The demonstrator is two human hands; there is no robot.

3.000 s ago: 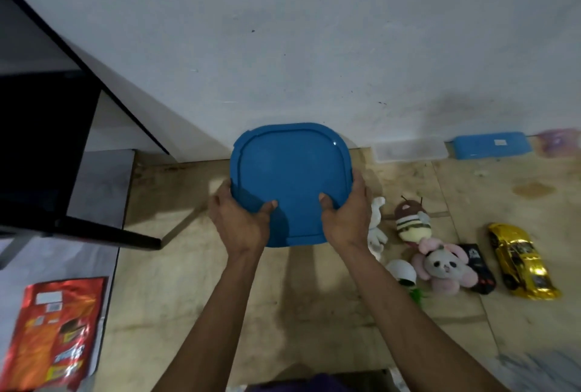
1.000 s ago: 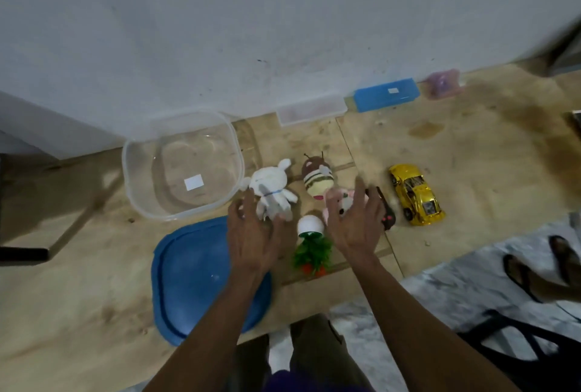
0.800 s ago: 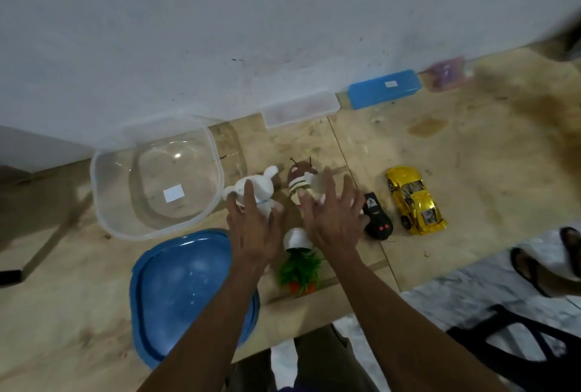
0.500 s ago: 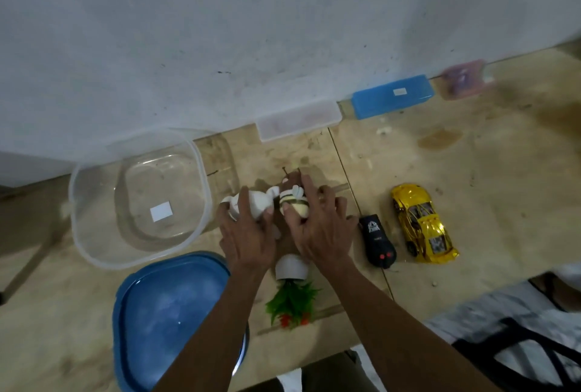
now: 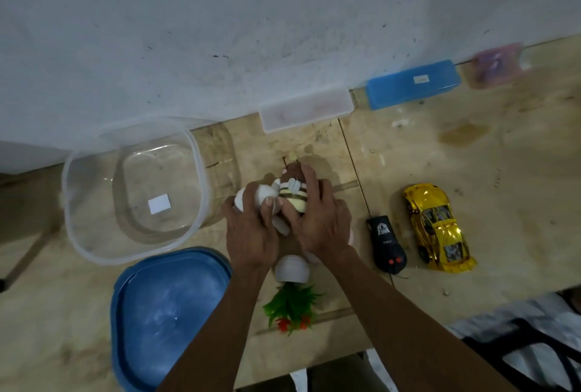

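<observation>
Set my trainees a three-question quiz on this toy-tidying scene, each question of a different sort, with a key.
1. True or false: the clear container stands open, with the blue lid lying beside it.
2. The right hand grips: A the gold car; B the bee plush; C the black remote.
3. Fill in: the left hand grips the ____ plush.
Key: 1 true; 2 B; 3 white plush.
</observation>
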